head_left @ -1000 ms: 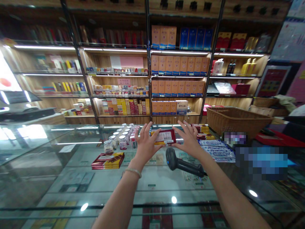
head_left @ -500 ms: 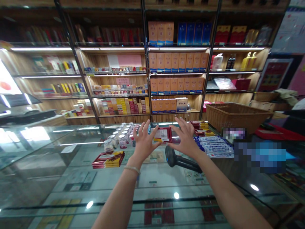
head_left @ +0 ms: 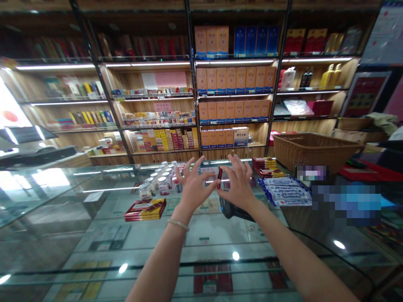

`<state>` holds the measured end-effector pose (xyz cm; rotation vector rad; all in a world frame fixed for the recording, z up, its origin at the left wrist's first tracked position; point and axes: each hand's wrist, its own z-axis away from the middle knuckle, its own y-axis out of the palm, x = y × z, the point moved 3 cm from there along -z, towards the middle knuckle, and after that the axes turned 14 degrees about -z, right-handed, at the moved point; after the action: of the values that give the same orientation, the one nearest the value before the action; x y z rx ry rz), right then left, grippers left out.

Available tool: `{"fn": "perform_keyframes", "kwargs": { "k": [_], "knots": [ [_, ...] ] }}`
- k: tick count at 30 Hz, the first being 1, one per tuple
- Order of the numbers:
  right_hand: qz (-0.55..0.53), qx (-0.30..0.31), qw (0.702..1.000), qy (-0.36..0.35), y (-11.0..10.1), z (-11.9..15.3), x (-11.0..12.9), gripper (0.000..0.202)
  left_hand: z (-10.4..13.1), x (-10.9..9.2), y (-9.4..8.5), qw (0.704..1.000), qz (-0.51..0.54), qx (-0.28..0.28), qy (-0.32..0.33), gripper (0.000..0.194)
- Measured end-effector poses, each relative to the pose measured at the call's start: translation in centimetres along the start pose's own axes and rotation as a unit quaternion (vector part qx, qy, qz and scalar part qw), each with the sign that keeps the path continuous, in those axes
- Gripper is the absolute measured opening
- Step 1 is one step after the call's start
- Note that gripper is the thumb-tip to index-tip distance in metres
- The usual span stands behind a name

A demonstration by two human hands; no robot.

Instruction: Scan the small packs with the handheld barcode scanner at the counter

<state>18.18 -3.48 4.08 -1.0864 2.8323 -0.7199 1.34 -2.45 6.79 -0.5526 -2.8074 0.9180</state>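
Both my hands are raised over the glass counter. A thin red packet [head_left: 219, 177], seen edge-on, stands between them. My right hand [head_left: 237, 182] pinches it between thumb and forefinger. My left hand [head_left: 195, 184] has its fingers spread, with the thumb tip at the packet's left side; whether it presses on the packet is hard to tell. Below my right hand lies a black handheld scanner [head_left: 234, 209], partly hidden by that hand. A stack of red and yellow packets [head_left: 145, 209] lies to the left of my left wrist.
Small lidded jars [head_left: 163, 185] stand behind the left stack. Blue and white packets [head_left: 285, 191] lie at the right, with more red and yellow packets [head_left: 266, 167] behind. A brown basket [head_left: 315, 151] stands at the back right. A black cable [head_left: 327, 247] crosses the glass counter [head_left: 151, 247].
The red packet has turned from showing its labelled flat face to edge-on. My hands have moved closer together, and my right hand has shifted slightly left, covering more of the scanner.
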Motion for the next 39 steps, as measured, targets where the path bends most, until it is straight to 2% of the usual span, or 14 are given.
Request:
{"fn": "perform_keyframes", "kwargs": {
  "k": [6, 13, 17, 21, 26, 31, 34, 36, 39],
  "knots": [
    [0.026, 0.017, 0.999, -0.022, 0.8, 0.2, 0.5, 0.049, 0.0, -0.5, -0.5, 1.0, -0.001, 0.001, -0.017, 0.017],
    [0.033, 0.032, 0.999, -0.026, 1.3, 0.4, 0.7, 0.052, 0.1, -0.6, 0.1, 0.999, -0.005, -0.033, -0.034, 0.021],
    [0.042, 0.047, 0.998, -0.011, 1.0, 0.4, -0.1, 0.068, -0.1, 0.4, 0.6, 0.998, 0.016, -0.04, -0.054, 0.026],
    [0.056, 0.049, 0.997, 0.022, 0.3, 0.7, -2.3, 0.084, -0.2, 2.1, 1.1, 0.994, 0.02, -0.049, -0.092, 0.026],
    [0.053, 0.048, 0.997, 0.04, -0.4, 0.8, -4.2, 0.073, -0.3, 3.2, 2.2, 0.996, 0.03, -0.04, -0.08, 0.025],
    [0.053, 0.057, 0.996, 0.036, -0.9, 0.6, -4.1, 0.061, -0.2, 2.8, 2.5, 0.996, 0.032, -0.02, -0.081, 0.032],
    [0.064, 0.051, 0.996, 0.035, -1.3, 0.5, -4.0, 0.06, 0.0, 2.5, 2.2, 0.995, -0.009, -0.016, -0.1, 0.032],
    [0.074, 0.048, 0.996, 0.031, -1.5, 0.4, -4.1, 0.058, 0.2, 2.4, 1.9, 0.994, -0.048, -0.022, -0.098, 0.046],
    [0.084, 0.045, 0.995, 0.026, -1.6, 0.5, -4.4, 0.058, 0.5, 2.2, 1.8, 0.994, -0.088, -0.022, -0.056, 0.083]
  ]
}}
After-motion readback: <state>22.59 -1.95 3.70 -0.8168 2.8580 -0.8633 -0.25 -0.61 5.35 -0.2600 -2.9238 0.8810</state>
